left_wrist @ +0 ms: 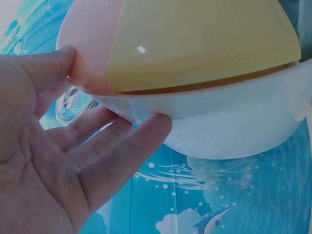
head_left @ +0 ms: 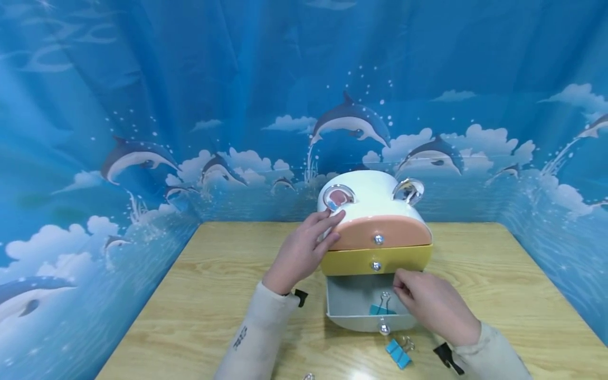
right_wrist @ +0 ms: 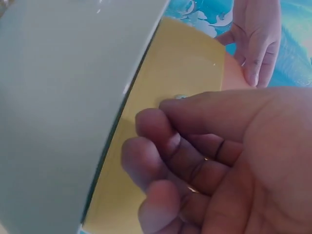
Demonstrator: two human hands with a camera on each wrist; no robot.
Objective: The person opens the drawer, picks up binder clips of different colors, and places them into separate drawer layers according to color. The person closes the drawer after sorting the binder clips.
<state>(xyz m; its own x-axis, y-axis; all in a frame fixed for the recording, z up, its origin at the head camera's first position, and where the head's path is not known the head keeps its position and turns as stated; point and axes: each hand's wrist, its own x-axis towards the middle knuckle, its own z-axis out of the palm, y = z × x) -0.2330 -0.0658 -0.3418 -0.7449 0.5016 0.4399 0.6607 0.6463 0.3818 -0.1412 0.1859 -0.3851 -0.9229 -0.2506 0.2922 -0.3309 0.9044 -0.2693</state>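
Note:
A small white drawer cabinet (head_left: 366, 192) has an orange drawer (head_left: 356, 233), a yellow drawer (head_left: 349, 261) and a grey-green bottom drawer (head_left: 347, 295) pulled out. Inside the bottom drawer lies a blue binder clip (head_left: 382, 310). My left hand (head_left: 304, 250) rests on the cabinet's left side with extended fingers; the left wrist view shows its fingertips (left_wrist: 163, 122) against the white shell. My right hand (head_left: 434, 301) hovers over the right part of the bottom drawer. Its fingers (right_wrist: 156, 204) are curled, thumb against index finger, with nothing visible in them, in front of the yellow drawer (right_wrist: 161, 68).
Another blue binder clip (head_left: 399, 354) lies on the wooden table (head_left: 214, 316) just in front of the bottom drawer's knob (head_left: 384, 330). A bit of shiny metal (head_left: 309, 377) shows at the lower frame edge. Dolphin-print curtains (head_left: 266, 79) surround the table.

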